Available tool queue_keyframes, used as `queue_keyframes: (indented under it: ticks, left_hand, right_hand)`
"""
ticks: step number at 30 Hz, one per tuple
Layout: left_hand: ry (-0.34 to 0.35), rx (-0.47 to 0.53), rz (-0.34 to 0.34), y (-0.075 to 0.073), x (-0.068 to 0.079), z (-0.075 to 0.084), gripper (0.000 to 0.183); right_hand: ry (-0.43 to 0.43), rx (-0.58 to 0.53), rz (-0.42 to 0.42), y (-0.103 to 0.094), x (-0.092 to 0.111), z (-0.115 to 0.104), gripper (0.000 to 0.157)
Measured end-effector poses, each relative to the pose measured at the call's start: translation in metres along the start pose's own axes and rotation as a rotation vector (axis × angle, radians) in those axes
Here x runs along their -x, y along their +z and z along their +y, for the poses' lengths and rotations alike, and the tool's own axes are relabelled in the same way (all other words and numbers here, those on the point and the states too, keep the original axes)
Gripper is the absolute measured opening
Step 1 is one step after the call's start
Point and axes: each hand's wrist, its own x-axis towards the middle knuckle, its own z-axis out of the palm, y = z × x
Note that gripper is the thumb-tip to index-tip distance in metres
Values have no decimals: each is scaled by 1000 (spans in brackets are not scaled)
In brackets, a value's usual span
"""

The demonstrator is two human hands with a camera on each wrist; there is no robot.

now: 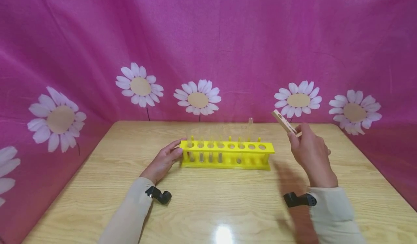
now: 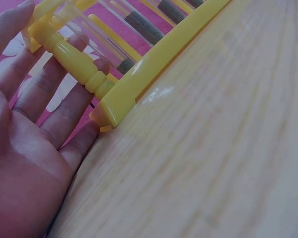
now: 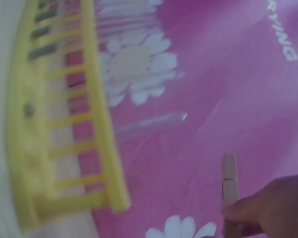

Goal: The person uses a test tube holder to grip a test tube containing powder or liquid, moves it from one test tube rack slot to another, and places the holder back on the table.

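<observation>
A yellow test tube rack (image 1: 268, 148) stands upright on the table. My left hand (image 1: 164, 161) holds its left end, thumb at the top board and fingers behind. In the left wrist view the fingers lie behind the rack's end post (image 2: 72, 58). Several glass test tubes stand in the rack's left holes, with dark grey matter in their bottoms. Another test tube (image 1: 243, 132) stands right of the middle. Upside down on a back peg sits one more test tube (image 1: 250, 123). Right of the rack, my right hand (image 1: 309, 155) pinches a wooden test tube holder (image 1: 282, 120), raised above the table.
The wooden table (image 1: 208, 197) stretches out in front of the rack. Behind it and along both sides hangs a pink cloth (image 1: 224, 48) with white daisies. Black camera mounts sit at both wrists.
</observation>
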Motion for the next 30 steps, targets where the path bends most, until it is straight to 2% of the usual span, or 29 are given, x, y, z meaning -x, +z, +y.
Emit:
queue_keyframes:
  ticks: [5,10,18,27,30]
  left_hand:
    - [-7,4,5,1,-1,0,52]
    - [-14,5,17,1,-1,0,53]
    - [-18,5,17,-1,-1,-1,54]
    - [-23,0,7,1,0,2,57]
    - [-31,3,11,2,1,3,56]
  right_hand:
    - [-37,-95,63,-6,2,-21,33]
    - [-45,-111,81,-10,4,-37,37]
    - [-92,-95,32,-7,9,-48,30]
    - [-179,-21,-51,2,14,-50,21]
    - [-211,-7,-48,7,15,-50,19]
